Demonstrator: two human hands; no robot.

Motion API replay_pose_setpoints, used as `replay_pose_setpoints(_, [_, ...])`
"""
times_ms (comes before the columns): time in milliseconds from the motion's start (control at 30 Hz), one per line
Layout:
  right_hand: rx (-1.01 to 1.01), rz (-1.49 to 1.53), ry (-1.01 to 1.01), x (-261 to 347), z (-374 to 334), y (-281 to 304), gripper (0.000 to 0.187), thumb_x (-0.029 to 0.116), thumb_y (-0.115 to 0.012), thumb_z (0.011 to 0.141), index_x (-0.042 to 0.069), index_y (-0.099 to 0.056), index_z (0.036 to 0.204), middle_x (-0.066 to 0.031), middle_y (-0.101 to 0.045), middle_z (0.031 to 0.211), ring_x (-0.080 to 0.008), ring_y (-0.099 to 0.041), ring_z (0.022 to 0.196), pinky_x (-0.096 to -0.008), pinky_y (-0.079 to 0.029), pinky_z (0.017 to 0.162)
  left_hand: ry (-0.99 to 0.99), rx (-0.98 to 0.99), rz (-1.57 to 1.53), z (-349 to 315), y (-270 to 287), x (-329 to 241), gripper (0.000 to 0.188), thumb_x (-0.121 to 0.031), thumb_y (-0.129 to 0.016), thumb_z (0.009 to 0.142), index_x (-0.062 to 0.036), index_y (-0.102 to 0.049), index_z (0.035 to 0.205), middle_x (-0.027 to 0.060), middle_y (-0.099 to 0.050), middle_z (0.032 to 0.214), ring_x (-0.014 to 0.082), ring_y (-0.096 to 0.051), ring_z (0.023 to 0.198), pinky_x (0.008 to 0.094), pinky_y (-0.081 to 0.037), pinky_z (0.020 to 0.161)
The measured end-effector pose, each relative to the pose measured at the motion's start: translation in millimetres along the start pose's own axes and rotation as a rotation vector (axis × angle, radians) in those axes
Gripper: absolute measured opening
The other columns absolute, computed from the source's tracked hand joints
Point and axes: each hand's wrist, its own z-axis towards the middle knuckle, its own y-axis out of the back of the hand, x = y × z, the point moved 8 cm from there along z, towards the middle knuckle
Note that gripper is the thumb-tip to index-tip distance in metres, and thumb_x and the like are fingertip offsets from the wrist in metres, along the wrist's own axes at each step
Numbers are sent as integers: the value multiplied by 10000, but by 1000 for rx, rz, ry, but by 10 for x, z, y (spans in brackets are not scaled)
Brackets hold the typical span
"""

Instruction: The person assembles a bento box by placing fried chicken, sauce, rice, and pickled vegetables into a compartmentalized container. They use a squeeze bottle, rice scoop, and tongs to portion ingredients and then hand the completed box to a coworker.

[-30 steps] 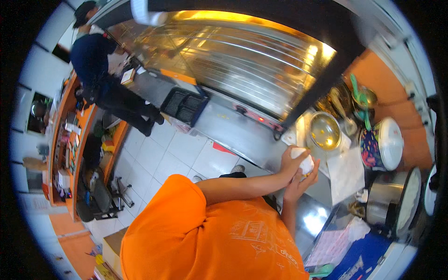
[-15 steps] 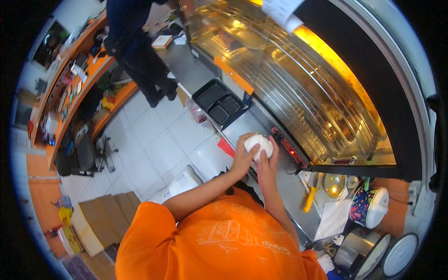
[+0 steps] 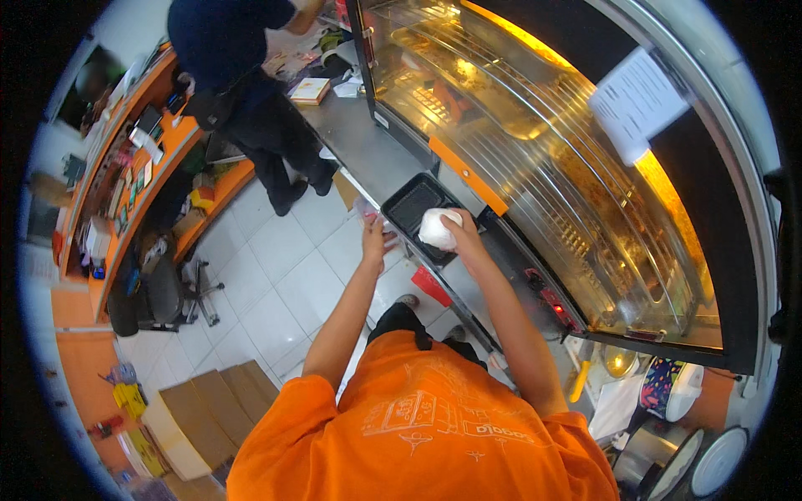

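My right hand [image 3: 469, 238] grips a white, rounded, wrapped-looking bundle [image 3: 438, 229] from its right side. It is over the black plastic food tray [image 3: 399, 190] on the metal counter and hides much of the tray's near part. Whether the bundle touches the tray I cannot tell. Past the counter's left edge is my left hand [image 3: 375, 244], fingers apart and nothing visibly held. Just beyond its fingertips a clear plastic bag with something red [image 3: 366, 210] hangs by the counter edge; contact between them is unclear.
A lit glass display warmer [image 3: 535, 167] lines the counter's right. A yellow-handled knife [image 3: 580, 380], a patterned pot [image 3: 665, 386] and a large metal pot [image 3: 650, 455] are at the lower right. A person in dark clothes [image 3: 230, 50] stands ahead; cardboard boxes [image 3: 200, 413] are at lower left.
Both hands were around the white bundle nearer to me. The left has let go and moved left; the right has carried the bundle forward over the black tray. The view has shifted.
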Motion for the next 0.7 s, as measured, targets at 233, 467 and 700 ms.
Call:
replay_pose_setpoints(233, [-165,-520,116,-64,938,-744,608,351,-685,893,-41,-438,1287,-290,-584,1202,-433,-616,1070,-460,-493,910,160,206,0,-12,-222,-29,721,-471,-486,1012,-171,-158,1580,163,-406,1449,341,-570,1092,448,-582,797])
replay_pose_setpoints(467, [-468,-1134,401,134,553,-887,399,285,-649,893,-34,-618,1129,-244,-576,1064,-409,-592,1006,-493,-485,874,186,269,-75,-229,-303,-186,763,-421,-502,1013,-156,-83,1593,185,-261,1557,367,-502,1216,451,-544,908])
replay_pose_setpoints(700, [-328,-853,510,503,26,-597,358,171,-569,943,-26,-555,1241,-237,-591,1193,-406,-577,1124,-456,-471,989,205,281,-75,-94,-233,-23,787,-321,-569,990,-153,-84,1586,175,-310,1517,367,-470,1260,471,-531,955])
